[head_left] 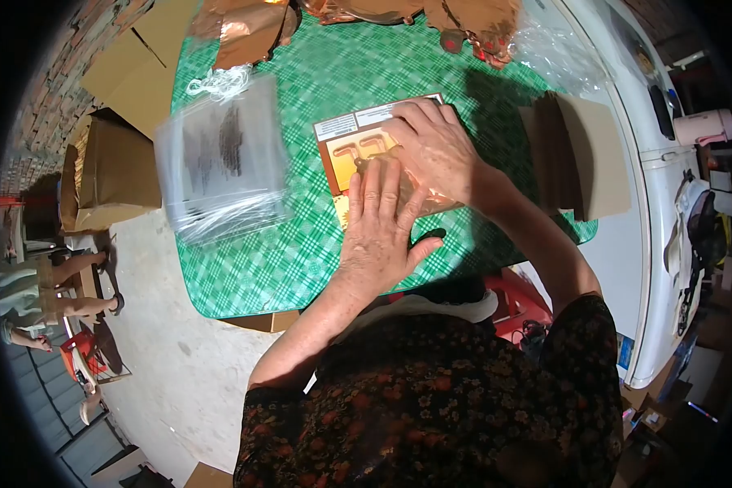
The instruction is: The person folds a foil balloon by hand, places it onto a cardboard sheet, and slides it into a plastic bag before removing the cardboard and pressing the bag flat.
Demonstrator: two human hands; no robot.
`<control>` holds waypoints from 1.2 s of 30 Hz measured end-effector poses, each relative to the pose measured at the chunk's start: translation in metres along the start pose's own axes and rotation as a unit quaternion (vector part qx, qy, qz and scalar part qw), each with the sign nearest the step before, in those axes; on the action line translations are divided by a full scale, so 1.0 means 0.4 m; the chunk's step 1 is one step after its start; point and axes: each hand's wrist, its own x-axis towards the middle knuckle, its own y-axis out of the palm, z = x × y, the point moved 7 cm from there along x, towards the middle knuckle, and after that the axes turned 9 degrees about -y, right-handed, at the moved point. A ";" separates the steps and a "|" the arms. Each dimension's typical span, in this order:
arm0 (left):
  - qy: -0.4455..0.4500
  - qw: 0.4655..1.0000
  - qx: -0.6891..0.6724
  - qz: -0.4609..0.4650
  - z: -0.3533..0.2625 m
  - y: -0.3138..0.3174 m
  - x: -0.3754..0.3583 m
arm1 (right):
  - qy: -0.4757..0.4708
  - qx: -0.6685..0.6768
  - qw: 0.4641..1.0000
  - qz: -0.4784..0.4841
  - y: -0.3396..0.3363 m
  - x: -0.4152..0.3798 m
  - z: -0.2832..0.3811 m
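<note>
A flat printed package (346, 159), gold and brown with a white label strip and barcode along its far edge, lies on the green checked tablecloth. Shiny copper-coloured foil shows on its near part, partly covered by my hands. My left hand (378, 224) rests flat on the package's left and near part, fingers stretched out and thumb apart. Across the upper right of the package lies my right hand (439, 150), its fingers extended and slightly bent, palm down. Neither hand grasps anything that I can see.
A stack of clear plastic sleeves (228, 163) lies on the left, with white string (220, 83) behind it. Copper foil pieces (252, 32) line the far edge. Brown cardboard (594, 154) stands at the right, near crumpled clear plastic (557, 53). Another person (57, 297) is at far left.
</note>
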 end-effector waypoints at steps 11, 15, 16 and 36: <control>-0.034 0.999 -0.001 -0.032 -0.008 -0.046 0.021 | 0.026 -0.034 0.999 0.002 0.089 -0.052 -0.054; 0.002 0.997 -0.034 -0.064 -0.010 -0.041 0.079 | 0.032 -0.023 0.999 0.000 0.092 -0.054 -0.051; 0.007 0.996 -0.031 -0.078 0.001 -0.020 0.089 | 0.036 -0.026 0.999 0.003 0.093 -0.052 -0.048; 0.010 0.997 0.020 -0.068 0.019 0.012 0.085 | 0.094 0.235 0.961 -0.114 -0.128 0.020 -0.418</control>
